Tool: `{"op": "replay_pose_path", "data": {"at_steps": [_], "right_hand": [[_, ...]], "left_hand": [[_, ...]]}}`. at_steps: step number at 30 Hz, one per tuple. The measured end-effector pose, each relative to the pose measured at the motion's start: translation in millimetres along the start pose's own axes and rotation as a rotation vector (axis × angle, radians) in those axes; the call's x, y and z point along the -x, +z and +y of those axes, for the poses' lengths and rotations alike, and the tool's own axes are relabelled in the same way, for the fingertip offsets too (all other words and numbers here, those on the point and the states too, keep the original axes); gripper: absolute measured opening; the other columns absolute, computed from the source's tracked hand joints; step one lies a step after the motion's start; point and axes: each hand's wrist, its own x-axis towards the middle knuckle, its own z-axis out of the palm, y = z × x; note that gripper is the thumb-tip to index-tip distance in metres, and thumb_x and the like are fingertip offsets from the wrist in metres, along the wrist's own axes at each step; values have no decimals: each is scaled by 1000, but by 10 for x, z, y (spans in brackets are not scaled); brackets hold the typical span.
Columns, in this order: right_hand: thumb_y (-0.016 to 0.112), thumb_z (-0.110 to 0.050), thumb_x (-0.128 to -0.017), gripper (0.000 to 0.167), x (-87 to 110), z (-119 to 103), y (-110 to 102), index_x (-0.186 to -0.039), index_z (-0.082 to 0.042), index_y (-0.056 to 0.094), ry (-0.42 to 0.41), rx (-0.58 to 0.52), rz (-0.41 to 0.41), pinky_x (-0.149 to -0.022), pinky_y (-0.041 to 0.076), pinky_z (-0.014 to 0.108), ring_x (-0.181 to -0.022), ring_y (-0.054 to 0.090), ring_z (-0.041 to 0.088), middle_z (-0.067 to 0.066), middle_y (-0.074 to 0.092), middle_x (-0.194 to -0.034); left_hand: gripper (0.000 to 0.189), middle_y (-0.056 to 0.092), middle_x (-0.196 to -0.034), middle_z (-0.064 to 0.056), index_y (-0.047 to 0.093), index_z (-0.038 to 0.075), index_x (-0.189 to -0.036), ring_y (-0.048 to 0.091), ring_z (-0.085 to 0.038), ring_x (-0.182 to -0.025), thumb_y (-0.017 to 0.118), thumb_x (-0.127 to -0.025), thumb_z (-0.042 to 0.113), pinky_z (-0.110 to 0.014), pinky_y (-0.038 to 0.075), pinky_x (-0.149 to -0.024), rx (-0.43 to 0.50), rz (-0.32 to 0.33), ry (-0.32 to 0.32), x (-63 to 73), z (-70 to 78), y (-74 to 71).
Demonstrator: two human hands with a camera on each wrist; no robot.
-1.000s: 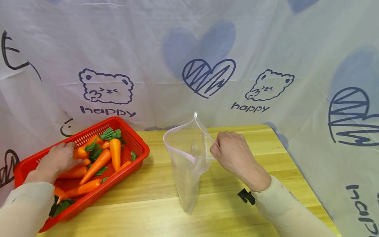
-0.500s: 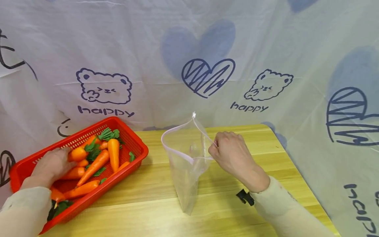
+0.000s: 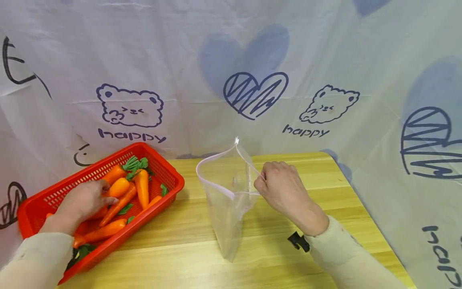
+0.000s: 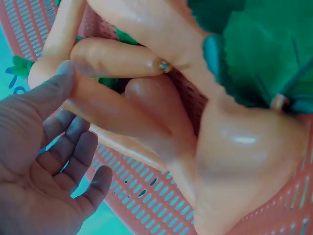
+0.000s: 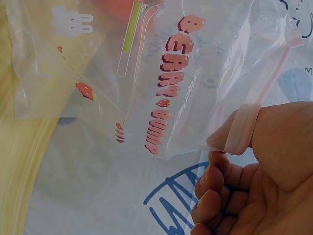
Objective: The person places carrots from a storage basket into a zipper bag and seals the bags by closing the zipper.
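Note:
My left hand is inside the red basket, pinching an orange carrot between thumb and fingers. From the left wrist view, the thumb of that hand lies on top of the carrot, with the fingers curled below. Several other carrots with green leaves lie around it. My right hand grips the rim of a clear zip bag, which stands with its mouth spread wide. The right wrist view has thumb and index of this hand pinching the pink-edged corner of the bag.
The basket stands on the left of a light wooden table. A white zip slider sits at the bag's far corner. A black clip shows by the right cuff. A printed curtain hangs right behind the table.
My left hand first drew left, then came back right with the carrot, which now lies further right over the other carrots. The right hand and the bag have hardly moved.

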Motion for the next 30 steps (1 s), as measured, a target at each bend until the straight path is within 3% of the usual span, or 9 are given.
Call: {"op": "replay_pose_path", "data": {"at_steps": [3,7,10,14,17,25,30], "right_hand": [[55,-14,-79,18,7,-4,3,-62,-16,49,-3,0,6,-65,40,35,-60,45,19,-2,47,-59],[55,-13,-79,19,16,-1,4,-61,-16,48,-5,2,14,-64,39,35,-58,44,18,-2,46,-59],[56,-12,-79,20,19,2,0,-61,-15,47,-12,4,18,-63,39,35,-58,44,18,-2,46,-58],[57,-13,-79,20,19,4,-8,-62,-15,48,-17,3,18,-62,39,34,-58,43,18,-2,46,-58],[57,-14,-79,19,14,6,-12,-62,-16,48,-20,1,20,-63,39,34,-58,43,18,-2,46,-58],[54,-13,-77,21,5,-5,-28,-60,-17,44,-37,5,26,-61,36,32,-57,43,18,-2,43,-58],[54,-13,-79,21,-1,-28,-37,-60,-17,45,-23,4,8,-62,36,33,-59,44,18,-2,44,-59]], "left_hand": [[60,67,-105,-23,62,-1,-114,59,-45,-95,74,-80,47,-61,46,-82,-48,23,39,19,6,44],[65,55,-121,-34,56,-4,-122,47,-53,-110,72,-82,45,-67,38,-95,-68,30,44,36,72,52],[64,50,-122,-36,53,-7,-121,42,-53,-112,73,-82,40,-67,33,-100,-85,102,68,39,173,22],[54,56,-107,-27,54,-5,-111,46,-45,-101,74,-79,34,-63,37,-93,-142,249,133,46,351,-46],[50,57,-102,-23,55,-3,-108,46,-42,-97,73,-79,32,-60,37,-89,-161,313,170,72,492,-123],[48,57,-89,-17,54,-4,-97,47,-36,-86,75,-76,34,-51,39,-83,-233,369,203,196,874,-384],[45,53,-79,-12,53,-1,-94,45,-32,-79,76,-76,34,-43,38,-74,-264,407,255,310,1145,-522]]}}
